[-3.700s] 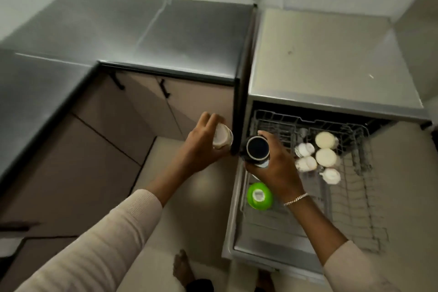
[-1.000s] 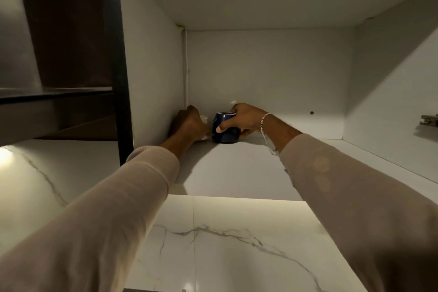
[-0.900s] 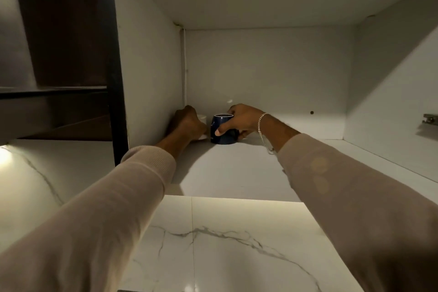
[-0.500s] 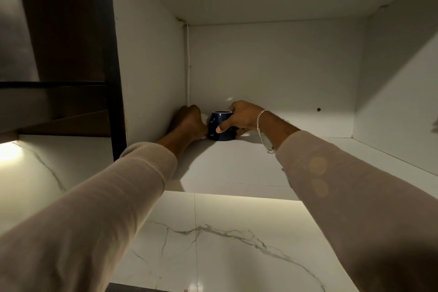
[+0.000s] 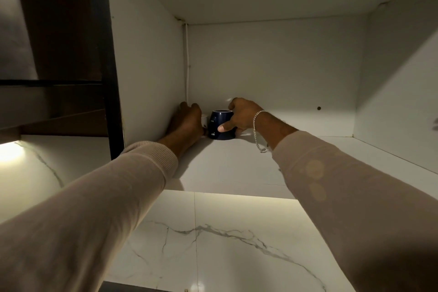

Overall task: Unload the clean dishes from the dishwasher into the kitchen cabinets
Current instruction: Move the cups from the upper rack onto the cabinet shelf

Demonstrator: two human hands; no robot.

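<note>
Here the right hand (image 5: pixel 239 114) grips a blue mug (image 5: pixel 221 125) at the shelf's (image 5: pixel 237 161) back-left corner; the left hand (image 5: pixel 187 123) wraps a mostly hidden white cup (image 5: pixel 204 119).

Two hands: left hand (image 5: pixel 187 123), right hand (image 5: pixel 239 114); two beige knit sleeves (image 5: pixel 99 199)
One dark blue glazed mug (image 5: pixel 221 125) on shelf
One small white cup (image 5: pixel 204 119), mostly hidden behind left hand
One silver chain bracelet (image 5: pixel 257 130) on right wrist
One open white cabinet (image 5: pixel 272 64)
One white marble-veined wall panel (image 5: pixel 213 239) below
</note>
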